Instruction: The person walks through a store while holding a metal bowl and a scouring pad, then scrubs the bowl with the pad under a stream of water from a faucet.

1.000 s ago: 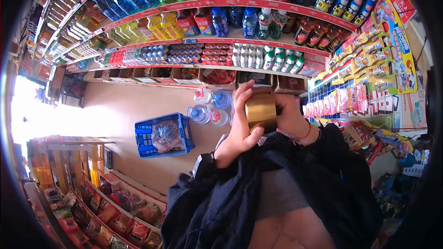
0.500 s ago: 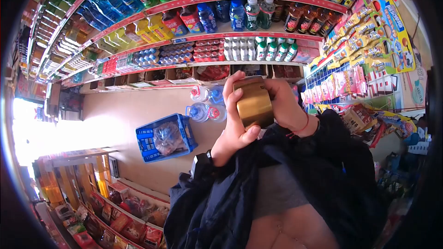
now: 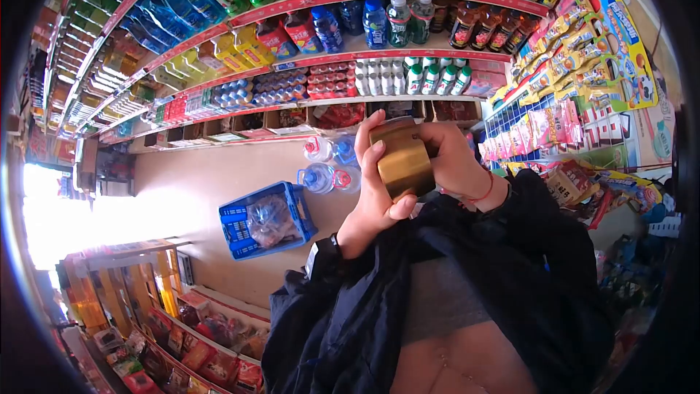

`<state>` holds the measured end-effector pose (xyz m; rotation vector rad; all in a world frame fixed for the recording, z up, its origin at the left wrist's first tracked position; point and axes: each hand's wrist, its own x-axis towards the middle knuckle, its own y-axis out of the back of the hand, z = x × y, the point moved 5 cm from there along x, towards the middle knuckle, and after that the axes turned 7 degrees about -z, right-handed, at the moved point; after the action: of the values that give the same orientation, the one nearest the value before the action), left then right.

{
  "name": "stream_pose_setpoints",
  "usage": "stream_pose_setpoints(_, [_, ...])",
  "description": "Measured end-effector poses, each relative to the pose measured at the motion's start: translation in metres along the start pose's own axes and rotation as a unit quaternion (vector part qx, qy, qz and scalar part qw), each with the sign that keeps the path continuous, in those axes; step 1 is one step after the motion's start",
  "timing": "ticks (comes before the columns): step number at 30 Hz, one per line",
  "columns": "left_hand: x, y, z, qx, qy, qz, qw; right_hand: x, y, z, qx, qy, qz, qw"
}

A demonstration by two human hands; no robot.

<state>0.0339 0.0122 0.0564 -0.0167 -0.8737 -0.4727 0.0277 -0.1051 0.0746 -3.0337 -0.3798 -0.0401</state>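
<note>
A gold-coloured metal cylinder [image 3: 405, 164] with a notch at its upper rim is held up in front of my body. My left hand [image 3: 368, 201] wraps its left side, thumb beneath and fingertips along the side and top. On the right, my right hand [image 3: 459, 164] is closed against the cylinder with bent fingers, some of them hidden behind it. A red string and a dark cuff show at my right wrist. What is inside the cylinder cannot be seen.
Shelves of bottled drinks [image 3: 321, 29] run across the far side. On the floor stand large water bottles [image 3: 317, 177] and a blue crate [image 3: 237, 241] with plastic-wrapped goods. Snack packets hang on a rack [image 3: 510, 131] at right. Packaged goods [image 3: 211, 365] fill low shelves at lower left.
The view has shifted slightly, so the crate and water bottles appear a little further right. Both hands keep their hold on the cylinder, which has barely moved.
</note>
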Motion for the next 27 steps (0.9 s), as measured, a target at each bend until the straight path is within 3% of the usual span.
stream_pose_setpoints(3, [0.004, 0.003, 0.001, -0.019, -0.01, -0.005, 1.0, 0.001, 0.006, 0.0, -0.009, 0.011, -0.026, 1.0])
stream_pose_setpoints(5, [0.006, 0.002, 0.003, -0.041, -0.004, -0.003, 0.999, -0.003, 0.005, -0.014, -0.211, 0.13, -0.149, 0.957])
stream_pose_setpoints(9, [0.009, -0.007, 0.004, -0.082, -0.017, -0.012, 0.996, -0.009, 0.003, -0.02, -0.256, 0.123, -0.147, 0.948])
stream_pose_setpoints(11, [0.01, -0.008, 0.005, -0.069, -0.038, -0.017, 0.997, -0.007, 0.006, -0.002, 0.02, 0.011, 0.005, 1.0])
stream_pose_setpoints(14, [0.01, -0.007, 0.005, -0.016, -0.047, -0.024, 0.998, -0.004, 0.006, -0.005, 0.059, -0.006, 0.014, 0.998])
stream_pose_setpoints(16, [0.007, -0.004, -0.004, -0.12, -0.008, 0.015, 0.993, -0.009, 0.009, -0.013, 0.027, -0.038, 0.022, 0.999])
stream_pose_setpoints(18, [0.009, -0.004, -0.004, -0.388, 0.147, 0.115, 0.903, -0.015, 0.016, -0.017, -0.007, -0.071, 0.029, 0.997])
stream_pose_setpoints(20, [0.009, -0.003, -0.01, -0.493, 0.233, 0.158, 0.823, -0.022, 0.026, -0.035, -0.11, 0.072, 0.057, 0.99])
stream_pose_setpoints(21, [0.009, -0.002, -0.008, -0.508, 0.263, 0.174, 0.801, -0.025, 0.03, -0.042, -0.085, 0.127, 0.065, 0.986])
stream_pose_setpoints(22, [0.008, 0.0, -0.008, -0.507, 0.264, 0.175, 0.802, -0.027, 0.033, -0.045, -0.083, 0.127, 0.063, 0.986])
stream_pose_setpoints(24, [0.008, -0.001, -0.005, -0.624, 0.239, 0.134, 0.732, -0.035, 0.049, -0.044, -0.009, 0.106, 0.138, 0.985])
stream_pose_setpoints(27, [0.003, -0.002, -0.006, -0.687, 0.233, 0.105, 0.68, -0.038, 0.061, -0.041, 0.035, 0.134, 0.129, 0.982])
